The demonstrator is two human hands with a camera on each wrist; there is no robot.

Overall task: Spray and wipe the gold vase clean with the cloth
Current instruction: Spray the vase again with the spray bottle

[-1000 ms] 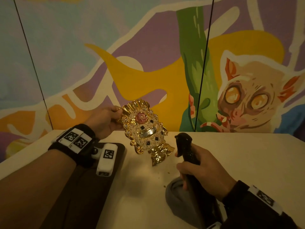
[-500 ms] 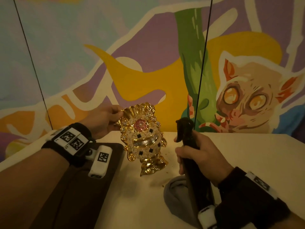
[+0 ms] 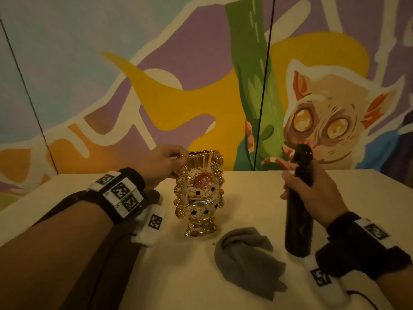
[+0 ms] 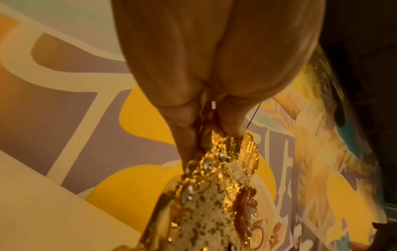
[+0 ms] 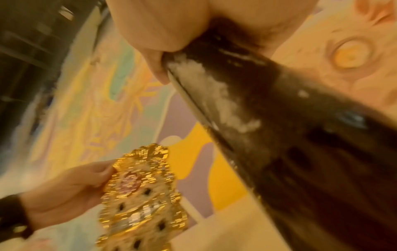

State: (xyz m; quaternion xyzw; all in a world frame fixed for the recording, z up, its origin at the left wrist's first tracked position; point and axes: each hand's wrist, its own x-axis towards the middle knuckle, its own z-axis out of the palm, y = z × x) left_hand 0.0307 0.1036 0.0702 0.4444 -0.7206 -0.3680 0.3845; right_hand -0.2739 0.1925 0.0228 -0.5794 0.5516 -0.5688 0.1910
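Note:
The ornate gold vase [image 3: 200, 193] with a pink flower medallion stands nearly upright near the middle of the table. My left hand [image 3: 164, 162] pinches its scalloped rim at the left side; the left wrist view shows the fingertips [image 4: 187, 117] clamped on the gold edge of the vase [image 4: 214, 195]. My right hand [image 3: 312, 191] grips a black spray bottle [image 3: 299, 209] upright and lifted, to the right of the vase, nozzle at the top. In the blurred right wrist view the spray bottle [image 5: 268, 127] fills the frame, with the vase [image 5: 141, 195] below left. A grey cloth [image 3: 248, 258] lies crumpled on the table between them.
The cream table [image 3: 257, 193] runs back to a painted mural wall [image 3: 201, 86]. A dark brown mat [image 3: 107, 265] lies on the table's left part under my left forearm.
My left hand has turned the vase from tilted to nearly upright and brought it down towards the table. My right hand has lifted the spray bottle up and to the right, uncovering the cloth.

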